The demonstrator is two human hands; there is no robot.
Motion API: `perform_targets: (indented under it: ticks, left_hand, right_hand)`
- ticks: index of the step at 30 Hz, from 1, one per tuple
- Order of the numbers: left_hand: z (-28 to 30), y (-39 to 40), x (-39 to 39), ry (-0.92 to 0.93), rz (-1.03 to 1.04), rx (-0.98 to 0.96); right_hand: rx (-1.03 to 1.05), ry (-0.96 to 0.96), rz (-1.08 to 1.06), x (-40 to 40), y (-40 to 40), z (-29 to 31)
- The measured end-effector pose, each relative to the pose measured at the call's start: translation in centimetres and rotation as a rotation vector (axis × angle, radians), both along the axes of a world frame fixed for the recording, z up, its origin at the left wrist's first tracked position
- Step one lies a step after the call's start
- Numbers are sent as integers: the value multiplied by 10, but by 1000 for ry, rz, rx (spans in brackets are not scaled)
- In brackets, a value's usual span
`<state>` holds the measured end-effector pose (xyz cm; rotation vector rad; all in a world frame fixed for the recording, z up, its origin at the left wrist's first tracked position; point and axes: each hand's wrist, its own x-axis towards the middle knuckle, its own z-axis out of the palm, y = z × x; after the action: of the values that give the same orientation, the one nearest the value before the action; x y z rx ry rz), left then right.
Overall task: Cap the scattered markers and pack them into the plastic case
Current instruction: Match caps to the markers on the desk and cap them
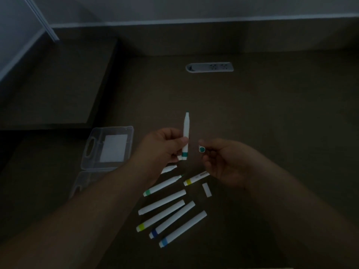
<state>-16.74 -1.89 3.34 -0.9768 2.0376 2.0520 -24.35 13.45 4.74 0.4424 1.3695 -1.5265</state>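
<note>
Two hands up over the dark table (272,105), dim lighting. Left hand (165,146) pinches a white marker (186,133) low on its barrel, thumb across the front, fingers curled behind; most of the barrel sticks out above the grip, the bare teal tip pointing to the far side, the teal band just below the thumb. A second white end shows beside that band under the same hand; cannot tell if it's a separate marker. Right hand (223,162) pinches a small cap (202,149) with a teal end between thumb and fingertips, just right of the marker's lower end, not touching it. On the table near the hands: a row of white markers lying diagonally, with a green band (162,186), a plain one (162,201), a yellow-green band (160,216), a dark blue band (172,219), a light blue band (182,229), plus a yellow-band one (195,178) partly under the right hand. A loose white cap (206,189) lies right of the row. Clear plastic case (108,146) lies open, left of the left hand, white sheet inside. Socket strip (209,67) is set in the table on the far side.
</note>
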Motion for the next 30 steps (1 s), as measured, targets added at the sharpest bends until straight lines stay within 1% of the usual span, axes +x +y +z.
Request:
perform_targets:
  ticks: [5, 9, 13, 17, 21, 25, 30]
  left_hand:
    - [5, 1, 17, -38, -135, -230]
    - [6, -2, 30, -49, -178, -286]
    - [6, -1, 39, -59, -203, -282]
    - [5, -2, 43, -51, -238, -306]
    - [7, -1, 45, -48, -292, -380]
    - [10, 1, 47, -22, -324, -426]
    - [9, 9, 51, -39, -358, -459]
  right_hand:
    - [54, 363, 91, -5, 11, 12]
    - [140, 579, 166, -6, 12, 12]
    - [229, 768, 296, -4, 13, 12]
    - [246, 833, 353, -2, 13, 12]
    - [251, 892, 508, -1, 13, 14]
    - [208, 845, 607, 0, 12, 15]
    - [239, 850, 675, 2, 16, 9]
